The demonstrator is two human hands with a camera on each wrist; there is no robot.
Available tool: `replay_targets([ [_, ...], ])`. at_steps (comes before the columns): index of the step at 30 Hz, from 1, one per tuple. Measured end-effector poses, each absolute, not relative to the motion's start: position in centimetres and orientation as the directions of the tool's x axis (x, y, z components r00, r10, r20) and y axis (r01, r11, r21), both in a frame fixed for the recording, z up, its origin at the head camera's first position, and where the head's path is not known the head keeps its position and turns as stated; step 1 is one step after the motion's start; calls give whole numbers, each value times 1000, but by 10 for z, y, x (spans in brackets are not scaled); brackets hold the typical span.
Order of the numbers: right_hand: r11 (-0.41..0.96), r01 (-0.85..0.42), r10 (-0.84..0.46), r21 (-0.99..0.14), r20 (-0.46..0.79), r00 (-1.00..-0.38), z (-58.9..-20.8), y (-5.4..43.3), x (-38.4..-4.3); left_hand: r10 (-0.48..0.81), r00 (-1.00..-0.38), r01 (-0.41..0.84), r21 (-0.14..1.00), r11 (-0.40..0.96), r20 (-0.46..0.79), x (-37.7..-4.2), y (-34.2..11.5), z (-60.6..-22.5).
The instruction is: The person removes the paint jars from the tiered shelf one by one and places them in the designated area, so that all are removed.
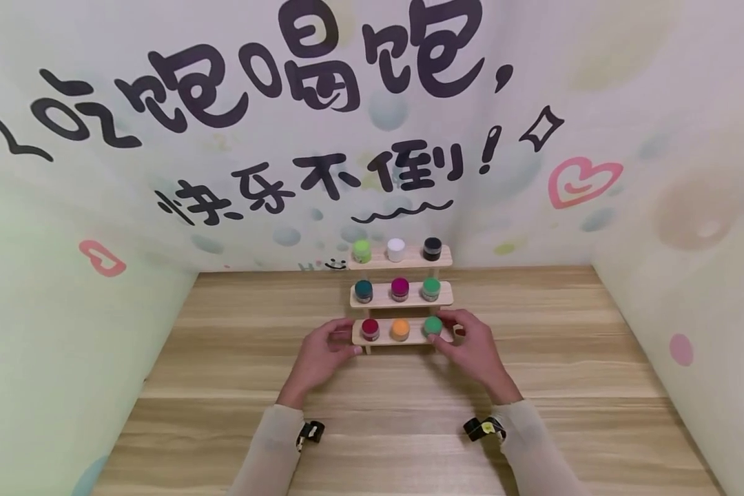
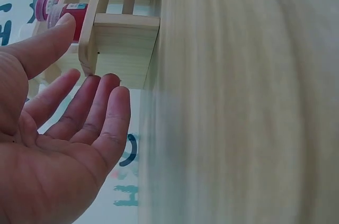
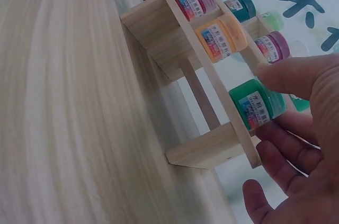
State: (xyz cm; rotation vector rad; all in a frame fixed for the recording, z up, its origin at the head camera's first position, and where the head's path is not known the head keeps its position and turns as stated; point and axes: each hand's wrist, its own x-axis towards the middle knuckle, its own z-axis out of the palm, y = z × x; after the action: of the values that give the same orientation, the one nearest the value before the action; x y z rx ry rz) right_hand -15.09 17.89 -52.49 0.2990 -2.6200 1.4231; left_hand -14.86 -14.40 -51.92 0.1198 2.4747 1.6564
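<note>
Sleeve (image 1: 263, 451) and forearm at far left run off the bottom of the head view, where the front edge of the table (image 1: 192, 413) is cut off too. The left hand (image 1: 324, 351) is at the left end of the wooden rack (image 1: 385, 335), fingers loosely spread and grasping nothing; whether the fingertips touch the shelf end is hard to tell. The rack stands near the middle of the table's back edge, its supports mostly hidden by its shelves from above.

In its left column are a red jar (image 1: 370, 329) at the bottom, a teal jar (image 1: 364, 291) and a light green jar (image 1: 362, 251) at the top. Next come an orange jar (image 1: 399, 330), a magenta jar (image 1: 399, 289) and a white jar (image 1: 396, 249) (a pale blur above the thumb in the right wrist view). The right column has a green jar (image 1: 432, 326), a second green jar (image 1: 431, 288), mostly covered in that wrist view, and a black jar (image 1: 432, 249).

The right hand (image 1: 471, 344) pinches the lower green jar between thumb and finger, the finger's tip partly hidden behind it.
</note>
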Motion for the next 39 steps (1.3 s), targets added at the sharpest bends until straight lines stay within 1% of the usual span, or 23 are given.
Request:
replay_targets([
  [6, 522, -237, -90, -820, 223, -971, -527, 177, -152, 133, -986, -42, 916, 399, -104, -151, -142, -523],
  [15, 507, -202, -86, -838, 184, -979, -527, 178, -150, 131, -985, -50, 908, 417, -115, -152, -140, -528],
  [20, 500, -212, -88, -840, 194, -977, -525, 182, -148, 121, -985, -62, 902, 426, -125, -153, -139, -528],
  [33, 489, -181, -20, -853, 197, -980, -522, 210, -139, 107, -989, -42, 893, 447, -101, -155, -140, -530],
  [39, 520, -172, 12, -837, 209, -978, -529, 225, -142, 98, -989, -52, 887, 459, -109, -156, -140, -526],
])
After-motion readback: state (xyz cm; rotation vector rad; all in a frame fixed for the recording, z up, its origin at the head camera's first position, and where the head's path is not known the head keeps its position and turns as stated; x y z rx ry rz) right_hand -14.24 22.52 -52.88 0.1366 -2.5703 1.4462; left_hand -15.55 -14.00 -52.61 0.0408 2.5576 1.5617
